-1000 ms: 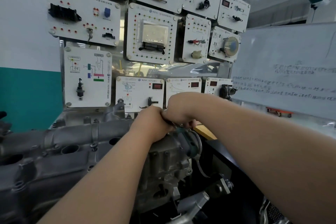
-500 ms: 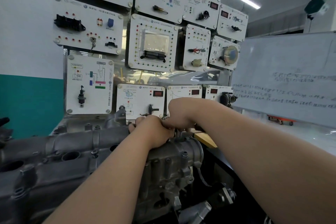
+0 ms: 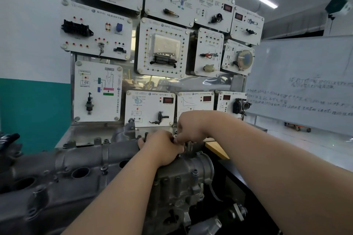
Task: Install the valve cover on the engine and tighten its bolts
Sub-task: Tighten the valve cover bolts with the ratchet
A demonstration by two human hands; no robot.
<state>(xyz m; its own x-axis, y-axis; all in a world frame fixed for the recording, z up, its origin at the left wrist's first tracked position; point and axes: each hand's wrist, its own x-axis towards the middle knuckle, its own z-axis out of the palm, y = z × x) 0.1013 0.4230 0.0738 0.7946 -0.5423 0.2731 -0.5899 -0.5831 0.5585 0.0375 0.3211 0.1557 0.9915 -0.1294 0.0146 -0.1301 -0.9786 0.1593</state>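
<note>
And here the valve cover (image 3: 63, 173) is found seated along the top of the engine (image 3: 177, 187), running from the near left to the far right end. Bolts (image 3: 104, 168) are seen standing along it. The far right end is where the action is: the left hand (image 3: 162, 148) is laid over the end of the cover, and the right hand (image 3: 191, 128) is lowered onto the same spot from above, the two hands touching.

A fastener at this corner, hidden under the hands, is judged to be the job in hand, most likely being started by finger. To be done well, it should be set square to its hole and turned lightly at first, so that a crossed thread is felt before any force is put in. The cover should be held flat meanwhile, and the rest brought down evenly, a little at each, rather than one being driven home alone.

Now the grip: on the right hand the fingers (image 3: 180, 136) are drawn in tight and pointed down at a small spot between the two hands, much like a pinch. On the left hand they are curled over the cover's far edge. What lies between them is covered by the hands themselves, so whether a bolt, a tool or nothing at all is held cannot be told
</note>
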